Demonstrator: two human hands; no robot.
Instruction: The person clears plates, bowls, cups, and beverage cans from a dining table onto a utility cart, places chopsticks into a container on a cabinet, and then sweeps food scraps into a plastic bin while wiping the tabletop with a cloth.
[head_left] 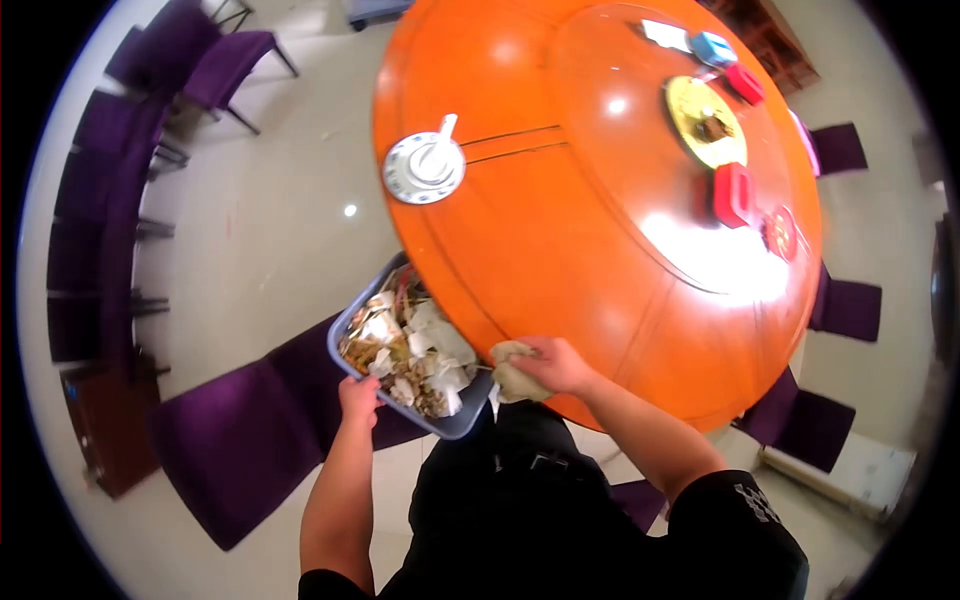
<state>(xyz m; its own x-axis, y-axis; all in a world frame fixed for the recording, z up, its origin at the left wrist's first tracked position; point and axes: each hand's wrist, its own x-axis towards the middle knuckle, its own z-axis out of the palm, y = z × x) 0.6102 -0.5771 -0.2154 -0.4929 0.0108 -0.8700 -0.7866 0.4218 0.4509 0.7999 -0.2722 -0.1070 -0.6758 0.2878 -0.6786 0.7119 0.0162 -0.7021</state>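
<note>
My left hand [360,400] grips the near left rim of a grey-blue plastic bin [450,430]. Crumpled tissues and food scraps [420,350] fill the bin, which is held under the edge of a round orange table [500,250]. In my right hand [558,366] is a beige cleaning cloth [517,380], bunched at the table's near edge beside the bin. The fingers of that hand press the cloth. Part of the bin's right side is hidden under the tabletop.
A bowl and spoon on a saucer [424,168] stand at the table's left edge. The glass turntable [600,130] carries a yellow plate [690,105], a red box [733,195] and other items. A purple chair [240,430] is at left; more chairs line the wall.
</note>
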